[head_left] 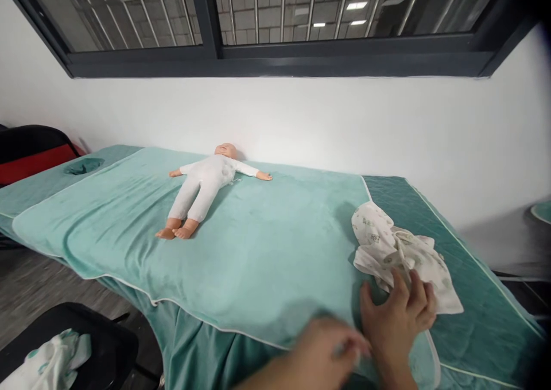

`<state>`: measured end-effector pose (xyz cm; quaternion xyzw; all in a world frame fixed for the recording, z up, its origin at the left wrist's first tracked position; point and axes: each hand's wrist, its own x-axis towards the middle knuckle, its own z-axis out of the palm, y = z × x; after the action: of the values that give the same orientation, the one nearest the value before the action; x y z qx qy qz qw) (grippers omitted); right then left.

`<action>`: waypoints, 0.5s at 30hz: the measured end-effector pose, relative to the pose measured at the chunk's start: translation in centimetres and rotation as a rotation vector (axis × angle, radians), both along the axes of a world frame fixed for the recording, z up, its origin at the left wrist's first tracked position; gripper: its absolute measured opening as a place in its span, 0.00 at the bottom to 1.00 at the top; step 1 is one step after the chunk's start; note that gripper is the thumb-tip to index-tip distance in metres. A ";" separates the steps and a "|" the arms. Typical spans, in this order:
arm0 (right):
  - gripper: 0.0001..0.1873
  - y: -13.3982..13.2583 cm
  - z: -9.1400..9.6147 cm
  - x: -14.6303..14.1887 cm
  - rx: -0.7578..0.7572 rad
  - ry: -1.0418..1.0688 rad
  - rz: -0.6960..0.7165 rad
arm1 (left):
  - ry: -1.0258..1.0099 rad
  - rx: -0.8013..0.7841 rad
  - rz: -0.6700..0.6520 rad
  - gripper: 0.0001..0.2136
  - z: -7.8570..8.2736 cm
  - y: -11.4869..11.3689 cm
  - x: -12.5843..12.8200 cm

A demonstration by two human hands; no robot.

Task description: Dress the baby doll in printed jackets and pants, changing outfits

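Note:
My right hand (398, 315) is at the near edge of a crumpled white baby garment (413, 258) with a small print. Its thumb stands apart from the fingers, and the fingertips reach the cloth or hover just over it; contact is hard to judge. To its left is my left hand (327, 350), smeared by motion, so its fingers cannot be read. Farther back a baby doll (206, 178) in a white long-sleeved suit lies face up, arms spread and feet bare.
A light green sheet (275, 252) covers much of the green bed (486, 321), which stands against a white wall below a barred window (275, 57). At lower left, a black chair (107, 344) carries a white and green cloth (55, 361). A black and red chair (34, 155) stands far left.

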<state>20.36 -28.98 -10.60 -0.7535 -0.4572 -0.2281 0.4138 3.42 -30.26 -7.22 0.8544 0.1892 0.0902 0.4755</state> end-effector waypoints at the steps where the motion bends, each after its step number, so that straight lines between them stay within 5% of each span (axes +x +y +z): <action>1: 0.35 0.1 0.2 -0.2 -0.015 0.033 -0.025 | -0.044 0.009 0.197 0.19 0.1 2.8 -0.5; 3: 0.37 0.5 0.8 -0.2 -0.050 0.097 -0.055 | -0.271 -0.144 0.602 0.13 0.6 8.6 -1.7; 6: 0.35 1.8 1.8 1.0 -0.108 0.164 -0.071 | -0.621 -0.583 0.807 0.08 1.6 15.5 -3.6; 10: 0.28 4.6 2.7 4.8 -0.217 0.260 -0.101 | -0.891 -1.076 0.701 0.09 1.9 19.1 -5.4; 12: 0.25 6.1 2.9 6.4 -0.235 0.271 -0.047 | -0.921 -1.172 0.651 0.10 1.7 19.3 -5.8; 15: 0.21 8.3 3.5 6.4 -0.052 0.157 0.162 | -0.916 -1.180 0.609 0.13 1.4 19.1 -6.0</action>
<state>26.71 -20.69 -7.11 -0.7399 -0.4887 -0.1223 0.4458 -2.54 -11.20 -5.77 0.2518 0.2167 0.4423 0.8331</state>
